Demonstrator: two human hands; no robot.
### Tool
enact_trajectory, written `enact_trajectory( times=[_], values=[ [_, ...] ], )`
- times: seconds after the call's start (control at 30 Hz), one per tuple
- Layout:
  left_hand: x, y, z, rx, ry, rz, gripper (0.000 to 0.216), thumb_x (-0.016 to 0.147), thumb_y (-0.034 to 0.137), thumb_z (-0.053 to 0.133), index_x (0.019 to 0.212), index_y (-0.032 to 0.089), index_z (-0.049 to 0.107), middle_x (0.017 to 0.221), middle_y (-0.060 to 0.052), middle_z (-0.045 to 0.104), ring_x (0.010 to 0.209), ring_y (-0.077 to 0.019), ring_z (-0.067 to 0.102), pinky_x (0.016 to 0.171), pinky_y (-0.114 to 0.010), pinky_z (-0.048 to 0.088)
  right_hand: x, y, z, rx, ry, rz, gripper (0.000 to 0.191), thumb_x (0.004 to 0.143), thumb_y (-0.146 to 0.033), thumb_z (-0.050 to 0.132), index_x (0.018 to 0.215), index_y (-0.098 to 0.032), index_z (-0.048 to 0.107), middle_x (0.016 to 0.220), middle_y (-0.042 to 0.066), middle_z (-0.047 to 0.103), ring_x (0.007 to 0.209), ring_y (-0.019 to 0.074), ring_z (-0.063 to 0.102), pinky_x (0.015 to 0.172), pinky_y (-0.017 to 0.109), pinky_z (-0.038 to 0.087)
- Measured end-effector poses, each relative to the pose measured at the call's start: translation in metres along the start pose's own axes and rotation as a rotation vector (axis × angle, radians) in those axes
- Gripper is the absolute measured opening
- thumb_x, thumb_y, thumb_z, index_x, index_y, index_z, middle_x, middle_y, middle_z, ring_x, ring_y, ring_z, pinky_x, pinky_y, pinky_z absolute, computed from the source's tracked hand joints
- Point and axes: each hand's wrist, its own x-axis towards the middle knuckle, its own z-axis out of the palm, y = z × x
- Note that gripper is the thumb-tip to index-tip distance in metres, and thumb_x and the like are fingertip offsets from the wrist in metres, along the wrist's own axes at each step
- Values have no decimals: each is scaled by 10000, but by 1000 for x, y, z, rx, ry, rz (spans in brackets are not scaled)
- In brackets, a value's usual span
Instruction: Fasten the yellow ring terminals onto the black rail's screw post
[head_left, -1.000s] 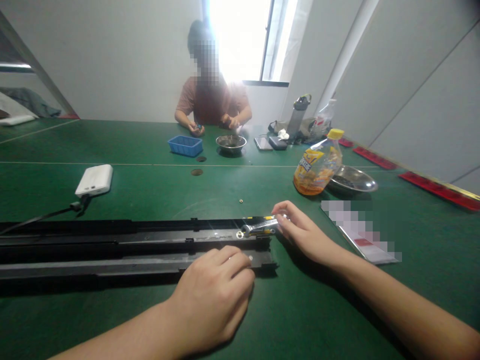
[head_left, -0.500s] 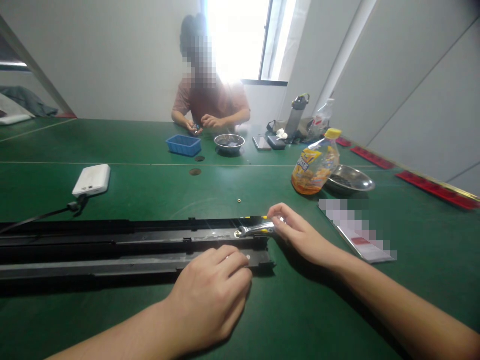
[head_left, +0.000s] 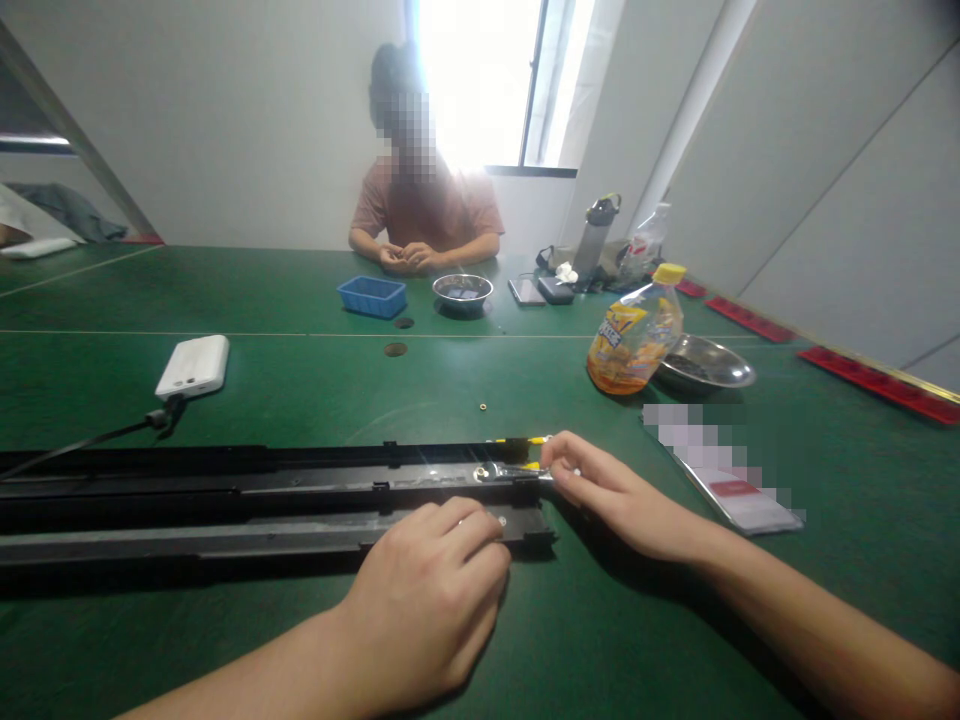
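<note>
Two long black channel-shaped rails point(head_left: 307, 531) lie side by side, running off to the left. My left hand point(head_left: 439, 590) is closed over the near rail by its right end; its fingertips are hidden. In my right hand point(head_left: 592, 485), thumb and fingers pinch a silver open-end wrench point(head_left: 519, 474). The wrench lies low along the inside of the far rail, its head at a small brass-coloured nut point(head_left: 481, 474). Yellow-handled tools point(head_left: 541, 440), partly covered, lie by that rail end. A loose brass-coloured nut point(head_left: 483, 407) sits behind the rails.
On the green table point(head_left: 322, 400) stand a white box point(head_left: 193, 365) with a cable, a blue tray point(head_left: 373, 297), two metal bowls, a drink bottle point(head_left: 636, 335) and a pouch-like packet point(head_left: 742, 490). Across the table a person point(head_left: 427, 215) sits with hands together.
My right hand has lowered the wrench handle slightly and turned it a little toward me. My left hand stays on the near rail. The person opposite has brought their hands together.
</note>
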Motion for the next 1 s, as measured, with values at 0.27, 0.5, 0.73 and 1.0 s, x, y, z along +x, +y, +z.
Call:
enact_trajectory(
  times=[0.27, 0.5, 0.73, 1.0],
  values=[
    [-2, 0, 0, -3, 4, -1, 144, 988, 195, 578, 1100, 197, 669, 1150, -77, 686, 1082, -282, 613, 885, -463, 583, 5, 4, -4, 32, 136, -6, 193, 1071, -431, 535, 1001, -252, 554, 978, 25, 582, 916, 224, 530, 848, 338, 459],
    [-1, 1, 0, -1, 2, -1, 149, 980, 186, 585, 1103, 198, 670, 1154, -77, 687, 1081, -281, 612, 884, -461, 575, 15, 6, -10, -42, 135, -25, 208, 1063, -454, 533, 995, -260, 560, 945, 20, 575, 902, 230, 530, 832, 333, 469],
    [-1, 1, 1, 13, -6, 2, 130, 968, 191, 601, 1080, 202, 666, 1142, -76, 691, 1068, -283, 614, 861, -453, 564, 17, 9, -7, -69, 126, -49, 196, 1081, -435, 505, 1025, -253, 553, 967, 21, 570, 910, 222, 529, 865, 336, 475],
    [-1, 1, 0, 21, -1, 8, 132, 970, 192, 599, 1083, 199, 667, 1153, -72, 695, 1077, -283, 619, 865, -451, 567, 17, 12, -9, -108, 87, -67, 192, 1093, -423, 503, 1034, -250, 564, 973, 18, 572, 912, 217, 539, 855, 325, 471]
  ],
)
